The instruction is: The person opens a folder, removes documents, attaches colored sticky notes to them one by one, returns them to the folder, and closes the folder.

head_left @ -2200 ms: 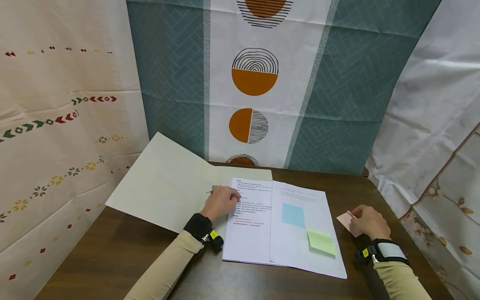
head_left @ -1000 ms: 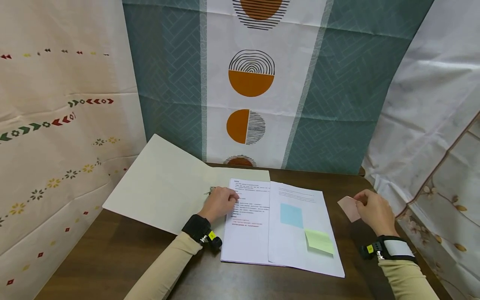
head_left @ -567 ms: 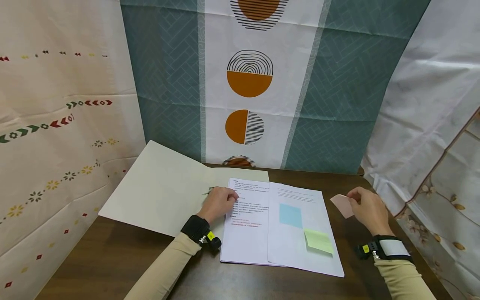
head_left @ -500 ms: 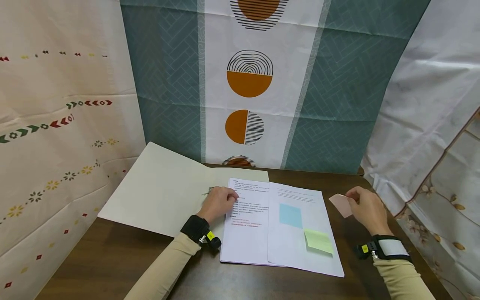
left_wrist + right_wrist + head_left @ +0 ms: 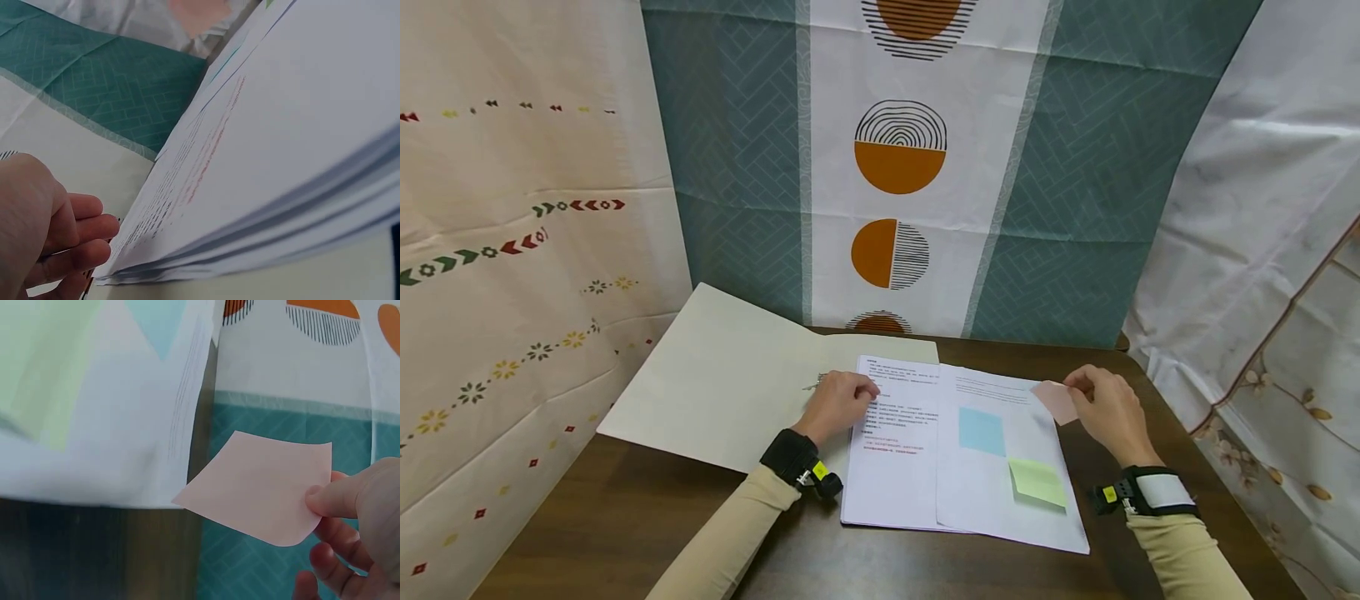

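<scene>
My right hand [image 5: 1108, 414] pinches a pink sticky note [image 5: 262, 487] by one corner between thumb and forefinger, raised over the right edge of the printed page [image 5: 1000, 521]. A blue sticky note [image 5: 982, 432] lies on that page, and a light green sticky note [image 5: 1037, 483] sits below it with its lower edge lifted. My left hand [image 5: 837, 407] rests at the left edge of the paper stack [image 5: 891, 492], fingers loosely bent. In the left wrist view those fingers [image 5: 94, 228] hold nothing visible.
An open cream folder [image 5: 722, 375] lies under the papers, its left cover partly raised. A metal clip [image 5: 812, 383] shows beside my left hand. The brown table [image 5: 625, 500] ends at patterned cloths [image 5: 741, 167] at the back and sides.
My right hand first lifts the pink sticky note off the table, then carries it left to the page's edge. The folder's cover has sunk slightly. My left hand stays in place.
</scene>
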The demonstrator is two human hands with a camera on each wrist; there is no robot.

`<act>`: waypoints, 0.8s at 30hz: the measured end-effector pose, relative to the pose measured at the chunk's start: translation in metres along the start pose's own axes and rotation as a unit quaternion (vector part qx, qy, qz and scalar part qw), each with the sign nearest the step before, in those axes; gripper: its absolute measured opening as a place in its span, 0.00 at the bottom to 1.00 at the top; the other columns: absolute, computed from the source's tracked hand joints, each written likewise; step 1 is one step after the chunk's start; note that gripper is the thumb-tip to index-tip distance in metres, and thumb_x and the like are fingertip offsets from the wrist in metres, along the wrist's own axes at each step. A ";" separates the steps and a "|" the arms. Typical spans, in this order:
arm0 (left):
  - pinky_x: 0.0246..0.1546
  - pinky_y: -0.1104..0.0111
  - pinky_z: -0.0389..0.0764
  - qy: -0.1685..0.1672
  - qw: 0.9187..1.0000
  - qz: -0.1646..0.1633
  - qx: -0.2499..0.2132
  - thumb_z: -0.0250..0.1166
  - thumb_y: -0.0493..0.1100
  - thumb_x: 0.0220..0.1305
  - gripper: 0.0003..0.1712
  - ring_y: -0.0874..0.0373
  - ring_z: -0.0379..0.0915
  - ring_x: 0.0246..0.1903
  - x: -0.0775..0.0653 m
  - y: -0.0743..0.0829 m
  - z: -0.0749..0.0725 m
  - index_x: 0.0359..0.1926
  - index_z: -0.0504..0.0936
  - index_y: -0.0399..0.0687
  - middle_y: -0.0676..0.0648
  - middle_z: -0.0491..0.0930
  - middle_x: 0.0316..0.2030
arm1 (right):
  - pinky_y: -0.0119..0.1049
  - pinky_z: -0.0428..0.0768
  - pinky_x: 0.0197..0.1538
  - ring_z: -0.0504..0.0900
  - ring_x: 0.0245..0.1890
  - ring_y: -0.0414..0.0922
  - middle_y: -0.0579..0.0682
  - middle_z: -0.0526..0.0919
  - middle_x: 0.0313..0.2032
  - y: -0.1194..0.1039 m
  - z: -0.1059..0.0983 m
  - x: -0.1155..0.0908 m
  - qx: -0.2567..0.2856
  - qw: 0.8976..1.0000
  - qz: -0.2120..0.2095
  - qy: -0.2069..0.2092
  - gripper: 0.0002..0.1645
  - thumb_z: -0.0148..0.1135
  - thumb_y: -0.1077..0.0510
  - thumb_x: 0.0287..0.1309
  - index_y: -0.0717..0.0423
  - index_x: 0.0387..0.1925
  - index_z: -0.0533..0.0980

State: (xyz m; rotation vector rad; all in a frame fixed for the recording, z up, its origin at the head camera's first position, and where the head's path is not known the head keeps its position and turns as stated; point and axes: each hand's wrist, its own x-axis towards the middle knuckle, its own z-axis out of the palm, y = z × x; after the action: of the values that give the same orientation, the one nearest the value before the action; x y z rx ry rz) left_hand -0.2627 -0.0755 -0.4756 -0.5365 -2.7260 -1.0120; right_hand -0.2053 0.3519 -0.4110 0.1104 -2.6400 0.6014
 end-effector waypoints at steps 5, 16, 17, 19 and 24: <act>0.33 0.70 0.70 -0.002 1.000 -0.007 -0.006 0.67 0.35 0.77 0.12 0.55 0.79 0.34 0.001 0.002 -0.002 0.48 0.97 0.43 0.43 0.96 0.46 | 0.43 0.71 0.41 0.78 0.39 0.54 0.59 0.87 0.37 -0.015 0.009 0.001 0.011 1.000 -0.004 -0.010 0.04 0.69 0.67 0.74 0.61 0.45 0.87; 0.40 0.65 0.73 -0.002 1.000 -0.010 0.005 0.66 0.37 0.77 0.13 0.54 0.79 0.39 0.001 0.014 -0.003 0.48 0.97 0.46 0.45 0.95 0.44 | 0.42 0.72 0.43 0.78 0.43 0.56 0.58 0.85 0.37 -0.054 0.033 0.000 0.048 0.998 -0.007 -0.026 0.05 0.69 0.67 0.73 0.59 0.47 0.88; 0.41 0.65 0.73 -0.001 1.000 -0.009 0.004 0.66 0.36 0.77 0.13 0.54 0.78 0.38 0.001 0.015 -0.004 0.48 0.97 0.46 0.46 0.95 0.43 | 0.42 0.73 0.44 0.79 0.44 0.57 0.58 0.85 0.37 -0.057 0.034 0.000 0.052 0.998 -0.008 -0.028 0.06 0.69 0.67 0.73 0.59 0.47 0.88; 0.42 0.64 0.73 -0.001 1.000 -0.004 0.002 0.66 0.36 0.78 0.13 0.54 0.77 0.38 0.002 0.017 -0.004 0.47 0.97 0.46 0.46 0.95 0.41 | 0.43 0.75 0.45 0.80 0.44 0.57 0.59 0.86 0.38 -0.062 0.038 0.001 0.058 0.998 -0.009 -0.031 0.06 0.69 0.68 0.73 0.60 0.47 0.88; 0.42 0.65 0.74 -0.001 1.000 0.011 -0.003 0.66 0.36 0.77 0.12 0.55 0.76 0.37 0.002 0.022 -0.006 0.47 0.97 0.45 0.46 0.94 0.40 | 0.45 0.76 0.46 0.80 0.44 0.57 0.58 0.86 0.37 -0.075 0.046 0.004 0.075 0.996 -0.021 -0.035 0.05 0.69 0.68 0.73 0.59 0.46 0.88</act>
State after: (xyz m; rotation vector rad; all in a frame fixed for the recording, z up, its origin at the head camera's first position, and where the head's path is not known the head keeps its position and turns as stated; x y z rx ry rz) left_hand -0.2561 -0.0631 -0.4578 -0.5668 -2.7146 -1.0146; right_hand -0.2140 0.2643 -0.4173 0.2349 -2.6485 0.7957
